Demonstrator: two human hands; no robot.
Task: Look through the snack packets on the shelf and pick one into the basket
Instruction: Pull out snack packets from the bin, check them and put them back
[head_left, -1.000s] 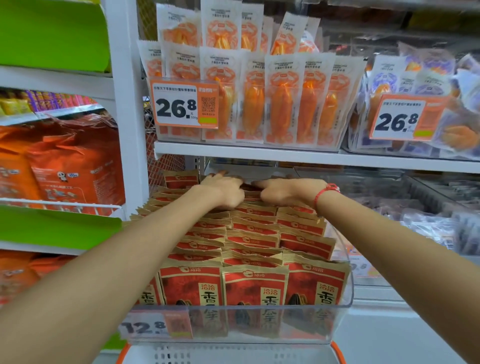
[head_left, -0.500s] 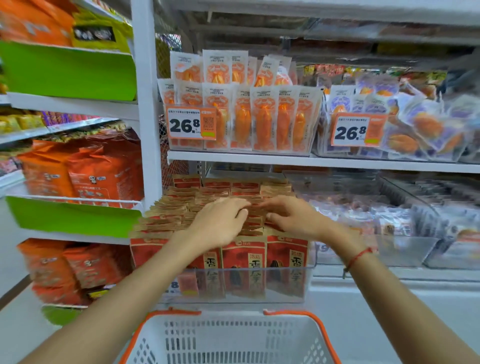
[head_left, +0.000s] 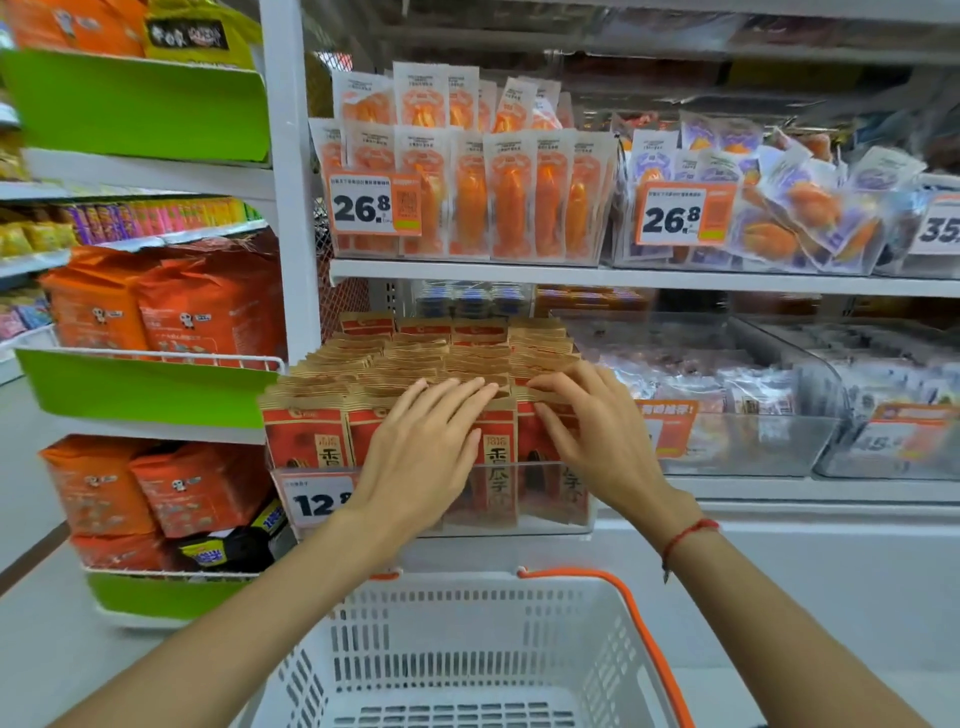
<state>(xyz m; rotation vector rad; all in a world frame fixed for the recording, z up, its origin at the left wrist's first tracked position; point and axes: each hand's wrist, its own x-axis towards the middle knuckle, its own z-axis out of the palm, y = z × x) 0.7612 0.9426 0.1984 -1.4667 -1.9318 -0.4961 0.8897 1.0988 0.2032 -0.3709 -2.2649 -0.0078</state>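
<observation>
Where the red-and-brown snack packets (head_left: 431, 364) stand in rows inside a clear bin (head_left: 582, 499) at frame centre, left hand (head_left: 421, 457) and right hand (head_left: 597, 431) flat on their front tops, fingers straight, gripping nothing. Below, at bottom centre, white basket (head_left: 467, 649) with orange handle (head_left: 644, 639), no packet inside.

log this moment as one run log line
stage: browsing | left hand: open, on red snack packets | right hand: open, fingers on packet tops | basket: no packet visible inside

Head-worn, looking forward and down, close to the shelf (head_left: 571, 275); hands at centre on the packets (head_left: 415, 364), basket (head_left: 467, 649) along the bottom edge. Wide-angle, single view.
</observation>
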